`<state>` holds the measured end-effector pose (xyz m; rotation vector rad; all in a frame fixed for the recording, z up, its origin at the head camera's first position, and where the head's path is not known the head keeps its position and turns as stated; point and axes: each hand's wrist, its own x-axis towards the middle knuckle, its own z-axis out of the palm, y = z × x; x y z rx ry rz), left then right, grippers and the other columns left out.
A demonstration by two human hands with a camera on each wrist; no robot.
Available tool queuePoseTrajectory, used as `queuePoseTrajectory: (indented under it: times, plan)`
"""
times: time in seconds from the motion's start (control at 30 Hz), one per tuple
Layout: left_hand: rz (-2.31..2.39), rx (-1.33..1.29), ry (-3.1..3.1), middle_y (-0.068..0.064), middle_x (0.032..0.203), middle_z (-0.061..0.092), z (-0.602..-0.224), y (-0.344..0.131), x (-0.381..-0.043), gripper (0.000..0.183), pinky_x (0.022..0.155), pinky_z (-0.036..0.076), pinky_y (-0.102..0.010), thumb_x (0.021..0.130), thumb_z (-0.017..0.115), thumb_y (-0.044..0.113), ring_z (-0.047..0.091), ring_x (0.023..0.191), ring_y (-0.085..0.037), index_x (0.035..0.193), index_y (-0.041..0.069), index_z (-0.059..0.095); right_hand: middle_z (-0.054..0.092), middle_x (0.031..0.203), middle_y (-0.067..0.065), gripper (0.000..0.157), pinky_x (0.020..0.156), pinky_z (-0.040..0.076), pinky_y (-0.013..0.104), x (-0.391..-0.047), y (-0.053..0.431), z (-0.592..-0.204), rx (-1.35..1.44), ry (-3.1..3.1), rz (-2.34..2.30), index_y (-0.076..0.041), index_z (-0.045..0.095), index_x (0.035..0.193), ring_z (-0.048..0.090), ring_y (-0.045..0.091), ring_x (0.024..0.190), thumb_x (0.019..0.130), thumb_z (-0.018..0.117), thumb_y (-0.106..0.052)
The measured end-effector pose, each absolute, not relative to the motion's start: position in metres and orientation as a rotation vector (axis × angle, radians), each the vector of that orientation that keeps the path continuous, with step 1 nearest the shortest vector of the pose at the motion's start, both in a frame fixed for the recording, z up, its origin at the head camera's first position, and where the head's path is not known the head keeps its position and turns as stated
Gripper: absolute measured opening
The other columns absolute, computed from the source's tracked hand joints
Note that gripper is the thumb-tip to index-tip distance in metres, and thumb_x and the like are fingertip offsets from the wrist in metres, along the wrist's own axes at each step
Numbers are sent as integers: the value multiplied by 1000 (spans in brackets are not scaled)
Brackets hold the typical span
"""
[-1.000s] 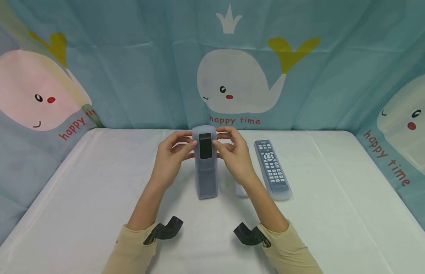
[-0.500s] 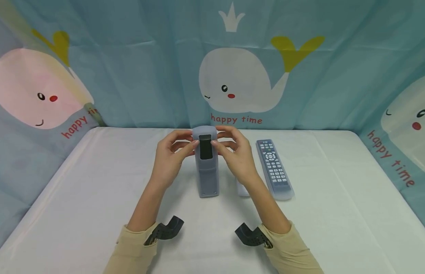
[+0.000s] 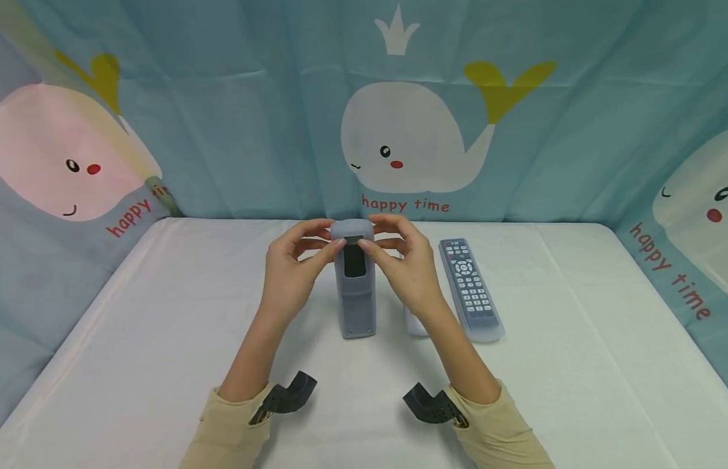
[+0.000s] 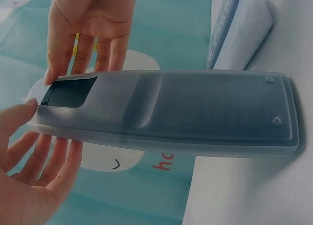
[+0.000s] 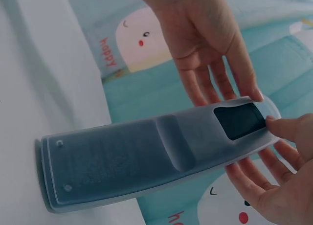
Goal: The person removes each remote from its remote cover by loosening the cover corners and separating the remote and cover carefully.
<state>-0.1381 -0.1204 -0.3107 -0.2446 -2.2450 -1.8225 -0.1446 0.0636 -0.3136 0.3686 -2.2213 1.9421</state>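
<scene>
A remote control in a translucent silicone cover (image 3: 358,312) stands upright with its back toward me, its lower end on the table. My left hand (image 3: 290,267) pinches the left edge near the top; my right hand (image 3: 413,267) pinches the right edge opposite. Both thumbs press at the rim of the cutout, where dark remote back (image 4: 73,93) shows. In the right wrist view, the fingers (image 5: 254,186) of the right hand support the cover from behind. The remote's button side faces away and is hidden.
Another remote (image 3: 470,286) in a similar cover lies button side up on the right. A whitish object (image 3: 416,326) beside it is mostly hidden by my right forearm. The white tabletop (image 3: 135,339) ends at a whale-printed curtain (image 3: 252,130).
Both thumbs have shifted inward over the cutout's upper edge. The remote's top has dipped slightly and the cover's upper end has folded over a little. The other remote stays put.
</scene>
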Motion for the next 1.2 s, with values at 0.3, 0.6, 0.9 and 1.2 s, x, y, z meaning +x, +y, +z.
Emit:
queuePoseTrajectory:
  times: [0.3, 0.6, 0.9, 1.2]
  plan:
    - [-1775, -257, -2246, -15, 115, 68, -311, -119, -136, 38, 80, 60, -20, 95, 78, 2, 67, 100, -18, 131, 2, 70, 65, 127, 16, 36, 85, 62, 29, -143, 63, -313, 357, -2213, 1944, -2, 65, 135, 70, 31, 107, 100, 72, -5]
    - [-1716, -267, -2239, -16, 116, 72, -312, -121, -134, 31, 78, 61, -20, 97, 75, 2, 69, 97, -19, 128, 0, 73, 68, 123, 17, 31, 82, 65, 33, -141, 62, -314, 388, -2188, 1937, 0, 68, 131, 71, 31, 103, 101, 71, -6]
    - [-1680, -260, -2237, -16, 112, 73, -313, -121, -134, 28, 76, 60, -20, 98, 74, 2, 68, 90, -6, 126, 1, 74, 72, 121, 16, 24, 79, 64, 31, -142, 61, -316, 366, -2188, 1908, 2, 71, 125, 71, 31, 99, 103, 67, -7]
    - [-1653, -265, -2211, -16, 106, 74, -314, -119, -135, 23, 72, 61, -21, 98, 73, 1, 67, 85, -3, 121, 0, 77, 73, 116, 16, 20, 82, 66, 37, -144, 63, -316, 280, -2223, 1936, 3, 74, 118, 71, 30, 101, 103, 67, -9]
